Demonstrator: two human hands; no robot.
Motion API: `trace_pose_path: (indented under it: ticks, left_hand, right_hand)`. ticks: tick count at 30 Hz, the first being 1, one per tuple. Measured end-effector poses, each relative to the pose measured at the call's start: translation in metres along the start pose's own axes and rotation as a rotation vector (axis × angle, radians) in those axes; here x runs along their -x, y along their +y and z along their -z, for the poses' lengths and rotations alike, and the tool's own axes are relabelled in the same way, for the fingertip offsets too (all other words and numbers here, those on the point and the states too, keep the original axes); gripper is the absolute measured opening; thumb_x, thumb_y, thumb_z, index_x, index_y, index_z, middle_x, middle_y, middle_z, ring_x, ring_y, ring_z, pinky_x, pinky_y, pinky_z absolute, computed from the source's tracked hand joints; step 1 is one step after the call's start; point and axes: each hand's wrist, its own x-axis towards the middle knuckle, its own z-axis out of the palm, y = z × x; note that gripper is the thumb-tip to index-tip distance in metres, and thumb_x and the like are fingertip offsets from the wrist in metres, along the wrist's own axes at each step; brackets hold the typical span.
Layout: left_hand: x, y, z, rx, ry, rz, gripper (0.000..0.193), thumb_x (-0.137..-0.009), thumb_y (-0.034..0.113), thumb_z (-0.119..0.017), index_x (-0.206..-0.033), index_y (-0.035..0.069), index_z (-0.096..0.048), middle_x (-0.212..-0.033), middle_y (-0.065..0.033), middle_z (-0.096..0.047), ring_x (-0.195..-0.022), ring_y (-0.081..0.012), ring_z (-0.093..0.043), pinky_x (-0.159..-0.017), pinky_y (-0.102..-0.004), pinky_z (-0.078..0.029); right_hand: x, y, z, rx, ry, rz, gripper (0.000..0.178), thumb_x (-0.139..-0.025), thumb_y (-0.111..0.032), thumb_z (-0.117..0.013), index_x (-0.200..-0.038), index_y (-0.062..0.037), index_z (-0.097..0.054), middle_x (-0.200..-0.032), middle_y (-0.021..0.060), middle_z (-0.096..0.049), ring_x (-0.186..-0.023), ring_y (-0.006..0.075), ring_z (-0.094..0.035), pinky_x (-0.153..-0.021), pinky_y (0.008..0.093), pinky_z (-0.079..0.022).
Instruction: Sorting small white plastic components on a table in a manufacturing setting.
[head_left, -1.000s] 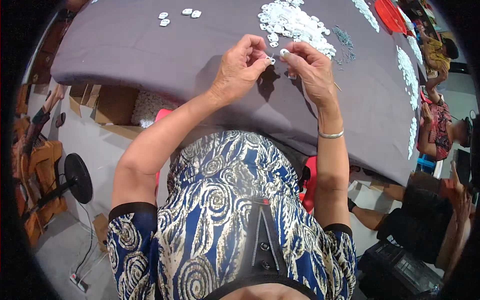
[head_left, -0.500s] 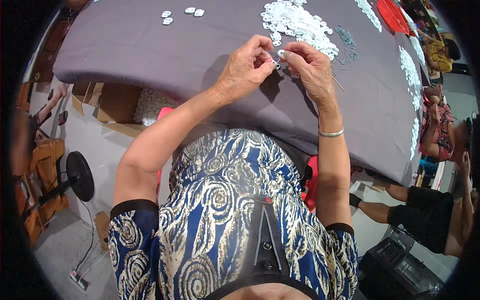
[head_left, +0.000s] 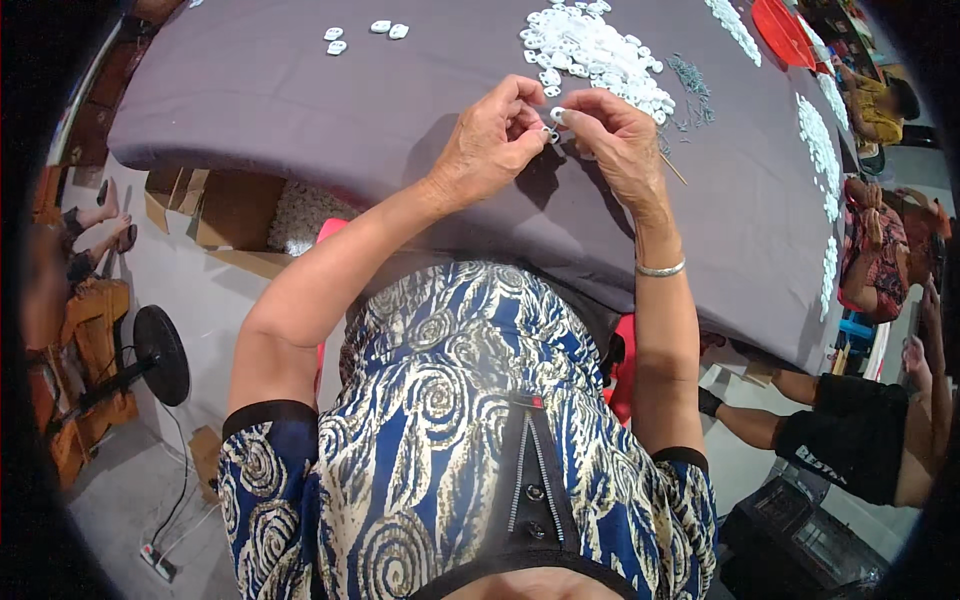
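My left hand [head_left: 488,138] pinches a small white plastic piece [head_left: 551,135] between thumb and forefinger, above the grey-covered table. Just beside it, my right hand [head_left: 622,150] grips another small white oval piece [head_left: 557,115] with a hole. The two pieces are close together; whether they touch is too small to tell. A big heap of white oval plastic pieces [head_left: 590,50] lies just beyond my fingers. To the right of the heap are small grey pins [head_left: 692,82]. A thin wooden stick [head_left: 675,169] lies by my right wrist.
Several white pieces [head_left: 380,27] lie apart at the far left of the table [head_left: 250,100]. A red tray [head_left: 782,32] and more white rows [head_left: 820,150] are at the right. A cardboard box [head_left: 235,212] and black fan [head_left: 160,355] stand on the left. Other people sit on the right.
Both hands stay nearly in place, and the right hand's white piece has shifted slightly left and down. On the right, other people have moved their arms.
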Motion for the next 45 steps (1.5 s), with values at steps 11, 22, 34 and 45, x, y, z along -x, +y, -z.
trace_pose_path:
  ticks: [11,22,34,45]
  left_hand:
    - [0.001,0.006,0.000,-0.038,0.006,0.046,0.030,-0.088,0.004,-0.060,-0.115,0.003,-0.048,-0.082,0.0014,-0.056,-0.075,-0.0038,-0.052,-0.066,-0.0198,-0.044]
    - [0.000,0.001,0.004,-0.015,0.031,0.038,0.031,-0.087,0.002,-0.060,-0.115,0.003,-0.048,-0.085,0.0013,-0.055,-0.077,-0.0036,-0.052,-0.067,-0.0190,-0.044]
    - [-0.001,-0.001,0.002,0.100,0.014,0.070,0.029,-0.086,-0.001,-0.061,-0.111,0.003,-0.046,-0.084,0.0022,-0.054,-0.076,-0.0028,-0.051,-0.067,-0.0177,-0.044]
    - [-0.005,0.001,0.009,0.275,-0.033,0.167,0.027,-0.089,0.000,-0.058,-0.112,0.004,-0.046,-0.084,0.0015,-0.057,-0.078,-0.0054,-0.056,-0.069,-0.0186,-0.046]
  right_hand:
    - [0.000,0.007,0.001,0.091,-0.047,0.086,0.009,-0.085,-0.007,-0.065,-0.090,-0.0001,-0.065,-0.075,-0.0037,-0.061,-0.068,0.0036,-0.053,-0.059,0.0194,-0.044]
    - [-0.002,0.008,-0.005,0.089,-0.069,0.105,0.009,-0.086,-0.008,-0.064,-0.090,-0.0003,-0.065,-0.073,-0.0026,-0.060,-0.066,0.0037,-0.051,-0.058,0.0202,-0.043]
    - [0.005,0.006,-0.001,0.183,-0.010,0.165,0.023,-0.083,-0.010,-0.068,-0.103,-0.0012,-0.061,-0.077,0.0012,-0.062,-0.070,0.0063,-0.056,-0.063,0.0228,-0.048]
    - [0.006,-0.003,-0.009,0.508,-0.037,0.421,0.032,-0.076,-0.011,-0.075,-0.104,-0.0020,-0.061,-0.077,0.0060,-0.058,-0.060,0.0131,-0.052,-0.056,0.0267,-0.046]
